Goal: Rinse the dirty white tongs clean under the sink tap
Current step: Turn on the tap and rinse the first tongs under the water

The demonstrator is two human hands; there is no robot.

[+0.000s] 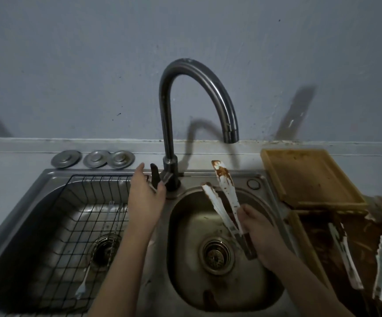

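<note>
Grey wall behind, and a steel double sink [274, 202] below the arched tap [199, 88], which runs no water yet. Over the round basin under the spout, the right hand [260, 234] grips the white tongs [223, 197] by the hinge end, sauce-smeared tips pointing up toward the spout. They look light, springy and greasy, so holding near the hinge seems sensible. Beside the tap's base, the left hand [145, 193] reaches, fingers relaxed, for the black lever [155, 177].
</note>
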